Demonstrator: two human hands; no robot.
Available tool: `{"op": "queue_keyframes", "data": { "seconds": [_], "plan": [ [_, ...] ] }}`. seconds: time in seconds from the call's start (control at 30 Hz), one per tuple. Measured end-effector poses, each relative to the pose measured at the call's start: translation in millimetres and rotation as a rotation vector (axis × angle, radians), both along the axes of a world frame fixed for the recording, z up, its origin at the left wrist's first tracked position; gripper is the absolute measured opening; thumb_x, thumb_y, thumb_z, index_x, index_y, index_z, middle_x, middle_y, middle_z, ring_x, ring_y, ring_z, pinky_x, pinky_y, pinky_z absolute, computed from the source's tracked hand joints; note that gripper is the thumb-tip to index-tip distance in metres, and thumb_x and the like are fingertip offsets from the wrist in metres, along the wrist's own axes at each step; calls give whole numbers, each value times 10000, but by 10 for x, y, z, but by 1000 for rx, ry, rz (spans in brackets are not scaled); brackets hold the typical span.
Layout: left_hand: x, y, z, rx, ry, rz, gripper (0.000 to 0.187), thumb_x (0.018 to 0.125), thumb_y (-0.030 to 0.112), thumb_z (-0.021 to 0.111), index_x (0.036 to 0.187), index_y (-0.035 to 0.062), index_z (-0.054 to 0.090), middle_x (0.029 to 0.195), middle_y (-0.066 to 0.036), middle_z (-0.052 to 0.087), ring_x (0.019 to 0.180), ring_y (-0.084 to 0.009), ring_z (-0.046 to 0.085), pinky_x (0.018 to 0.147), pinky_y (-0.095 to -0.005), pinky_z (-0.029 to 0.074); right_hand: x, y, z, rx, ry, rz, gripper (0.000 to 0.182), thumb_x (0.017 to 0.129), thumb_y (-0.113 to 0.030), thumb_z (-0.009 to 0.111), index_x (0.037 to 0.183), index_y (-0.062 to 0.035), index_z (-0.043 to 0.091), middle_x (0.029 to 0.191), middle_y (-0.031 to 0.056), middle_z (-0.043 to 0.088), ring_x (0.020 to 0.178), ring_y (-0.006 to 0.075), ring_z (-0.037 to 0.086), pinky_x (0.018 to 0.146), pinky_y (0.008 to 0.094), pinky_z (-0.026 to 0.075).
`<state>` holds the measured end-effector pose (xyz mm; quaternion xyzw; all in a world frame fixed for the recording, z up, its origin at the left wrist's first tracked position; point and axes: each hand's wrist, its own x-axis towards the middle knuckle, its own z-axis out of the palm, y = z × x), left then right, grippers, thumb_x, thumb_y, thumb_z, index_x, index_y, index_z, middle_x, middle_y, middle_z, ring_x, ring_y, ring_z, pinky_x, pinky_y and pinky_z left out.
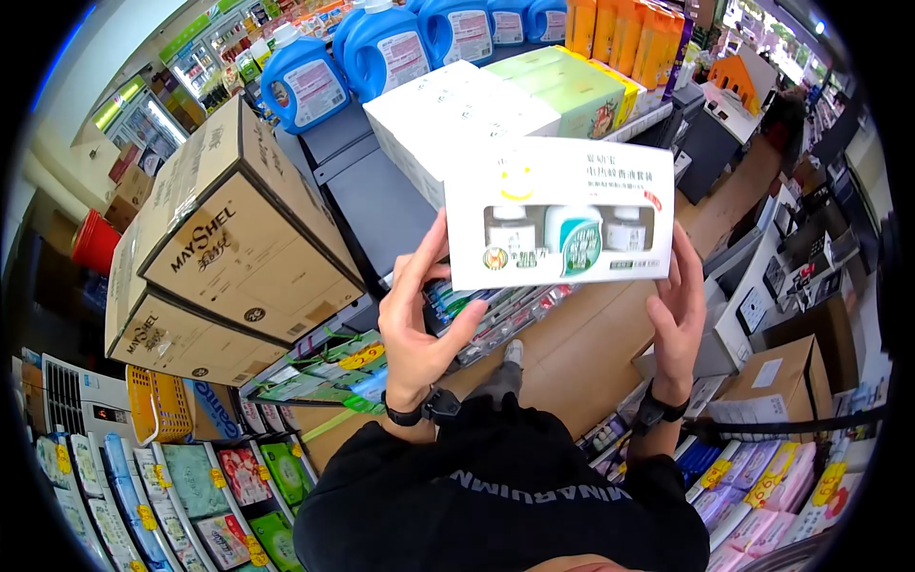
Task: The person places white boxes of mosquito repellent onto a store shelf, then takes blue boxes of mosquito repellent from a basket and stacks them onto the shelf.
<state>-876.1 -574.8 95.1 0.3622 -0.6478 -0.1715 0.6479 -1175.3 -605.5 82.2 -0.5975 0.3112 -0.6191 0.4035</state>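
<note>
A white mosquito-repellent liquid box [560,260] faces me between my two hands. Its cut-out windows show two small white-capped bottles and a green-and-white piece between them. Around its lower left edge curl the fingers of my left hand [419,319], partly hidden behind it, with the thumb spread out below. My right hand [679,315] supports the lower right edge, its fingertips behind the carton. Just beyond, large white boxes [410,119] and a pale green box [562,86] sit on the shelf top, partly covered by the held one.
Stacked MAYSHEL cartons [214,224] stand on the left. Blue detergent jugs [303,81] and orange packs [624,38] line the far end. Tissue-pack shelves [219,481] are at lower left, a brown carton [777,381] and counter [753,305] at right. A tiled aisle [581,353] runs between.
</note>
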Motion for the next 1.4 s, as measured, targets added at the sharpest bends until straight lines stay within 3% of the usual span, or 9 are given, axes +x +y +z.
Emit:
{"op": "queue_keyframes", "data": {
  "seconds": [0.07, 0.13, 0.23, 0.47, 0.63, 0.77, 0.9, 1.2, 1.4],
  "plan": [
    [-24, -205, 96, 15, 41, 7, 800, 790, -34, 813, 1506, -82, 458, 1418, -206, 597, 1223, -243, 609, 978, -342, 553, 17, -354, 164, -76, 110, -27, 796, 889, -96, 663, 1585, 52, 307, 1598, 199, 405, 1470, 270, 415, 1199, 403, 322],
    [-5, -411, 152, 1, 68, 44, 784, 798, -88, 791, 1509, -62, 462, 1414, -192, 594, 1238, -244, 609, 1010, -353, 565, 54, -706, 306, -85, 117, 36, 731, 917, -19, 643, 1575, 44, 332, 1584, 195, 429, 1444, 243, 443, 1138, 378, 384],
    [117, -781, 210, -39, 45, 181, 708, 819, -118, 762, 1477, -45, 514, 1389, -181, 626, 1140, -205, 628, 989, -339, 576, 198, -1312, 485, -127, 148, 126, 623, 959, 56, 604, 1541, 44, 383, 1566, 187, 458, 1406, 219, 478, 1056, 345, 446],
    [243, -1154, 228, -65, -64, 384, 695, 808, -52, 809, 1456, -29, 556, 1400, -167, 641, 1099, -191, 629, 918, -321, 562, 427, -2131, 577, -149, 140, 240, 568, 988, 23, 605, 1523, 41, 417, 1543, 184, 491, 1366, 188, 509, 1026, 320, 471],
    [294, -1313, 166, -4, 26, 436, 701, 799, -35, 823, 1453, -14, 569, 1419, -189, 622, 1100, -199, 635, 943, -337, 553, 586, -2468, 540, -161, 196, 268, 547, 997, -19, 611, 1509, 43, 430, 1513, 207, 519, 1389, 231, 510, 1070, 354, 455],
    [335, -1444, 88, -46, 115, 382, 622, 845, -55, 775, 1429, -35, 563, 1487, -232, 551, 1282, -267, 602, 1055, -400, 529, 695, -2641, 539, -128, 150, 341, 516, 999, -20, 611, 1476, 57, 433, 1503, 249, 510, 1418, 282, 485, 1151, 400, 411],
    [365, -1554, 30, -98, 102, 335, 513, 882, -77, 727, 1370, -58, 569, 1508, -298, 498, 1403, -327, 517, 1110, -449, 499, 788, -2826, 461, -124, 86, 375, 516, 979, 26, 619, 1459, 57, 433, 1494, 235, 514, 1409, 284, 493, 1139, 397, 440],
    [340, -1773, 101, -87, 327, 317, 305, 922, -127, 658, 1215, -59, 607, 1497, -312, 488, 1407, -351, 497, 1160, -486, 462, 889, -3112, 501, -85, 40, 444, 585, 890, 133, 666, 1413, 44, 421, 1474, 176, 453, 1374, 313, 513, 1123, 396, 496],
    [378, -1800, 22, -5, 268, 417, 255, 920, -119, 664, 1166, -56, 640, 1459, -288, 526, 1381, -327, 522, 1104, -462, 532, 950, -3339, 434, -57, 118, 502, 551, 883, 151, 653, 1353, 17, 398, 1410, 155, 478, 1367, 316, 530, 1123, 391, 500]
  ]
}}
